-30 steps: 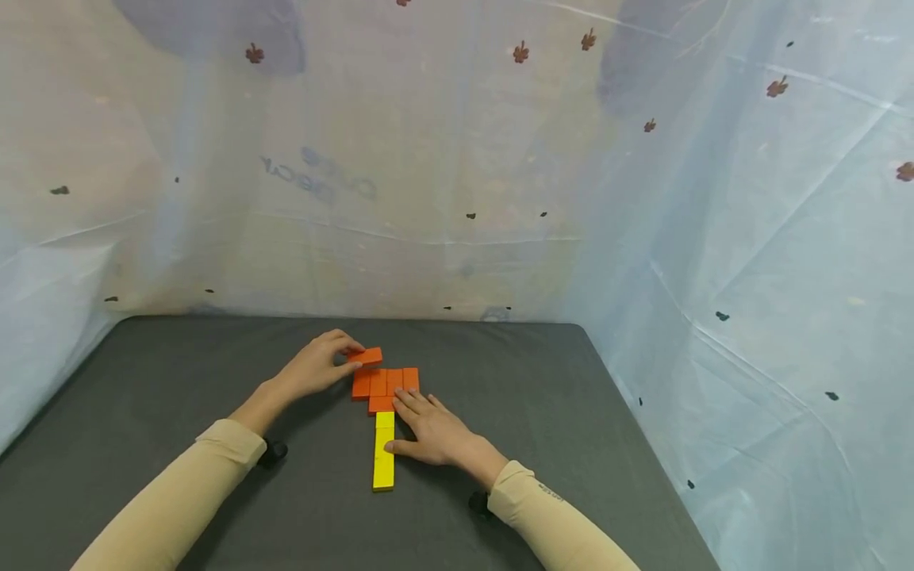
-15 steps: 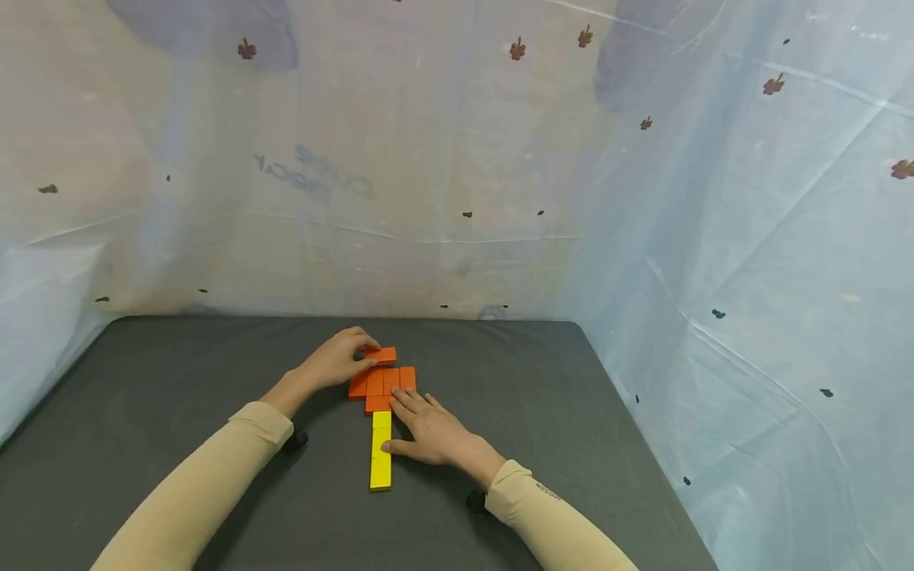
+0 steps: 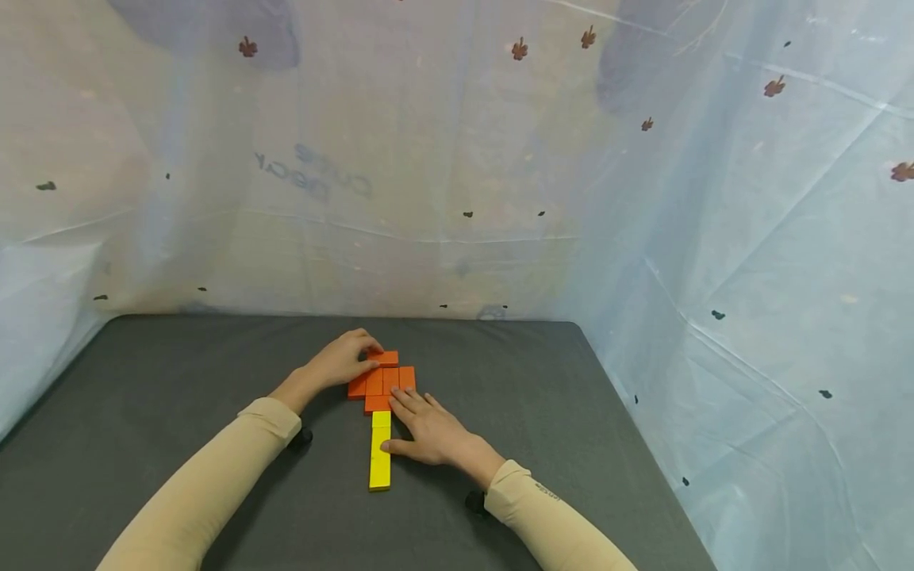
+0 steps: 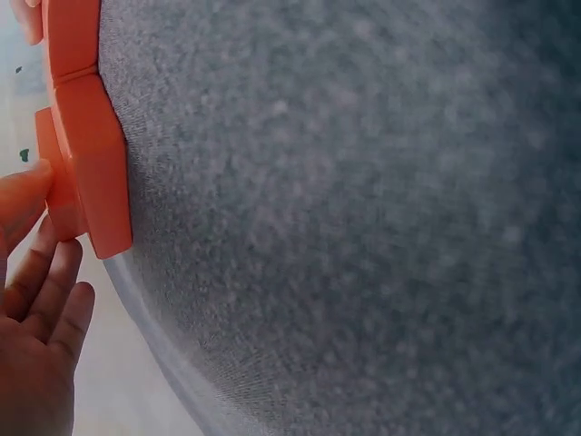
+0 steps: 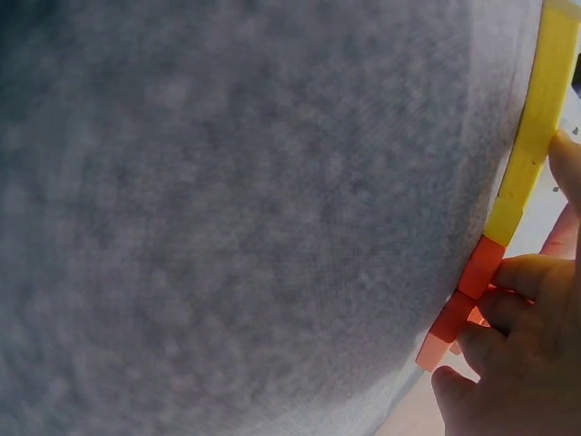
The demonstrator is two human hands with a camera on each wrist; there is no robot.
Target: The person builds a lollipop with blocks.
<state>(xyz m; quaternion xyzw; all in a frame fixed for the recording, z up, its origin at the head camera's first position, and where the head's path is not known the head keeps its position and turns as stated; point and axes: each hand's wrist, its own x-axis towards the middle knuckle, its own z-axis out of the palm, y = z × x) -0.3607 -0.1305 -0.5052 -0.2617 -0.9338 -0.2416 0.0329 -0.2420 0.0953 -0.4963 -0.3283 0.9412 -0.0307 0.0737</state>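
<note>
Near the middle of the dark grey table [image 3: 164, 373] lies a flat cluster of orange blocks [image 3: 381, 384], and a line of yellow blocks [image 3: 381, 454] runs from it toward me. My left hand [image 3: 367, 358] grips one more orange block [image 3: 389, 358] at the cluster's far edge, resting against the others. In the left wrist view its fingers [image 4: 36, 300] touch that orange block [image 4: 86, 182]. My right hand [image 3: 412, 422] lies flat, fingertips on the orange cluster and thumb against the yellow line. In the right wrist view, its fingers [image 5: 513, 363] press the orange blocks [image 5: 463, 304] beside a yellow block [image 5: 536, 118].
A translucent plastic sheet [image 3: 457, 174] with small leaf prints walls in the table at the back and on both sides. The table's right edge [image 3: 628, 420] runs close to the sheet. Bare grey cloth lies left and right of the blocks.
My left hand has carried the orange block right and down, from a lifted tilt to lying against the cluster's far edge. The right hand has stayed in place.
</note>
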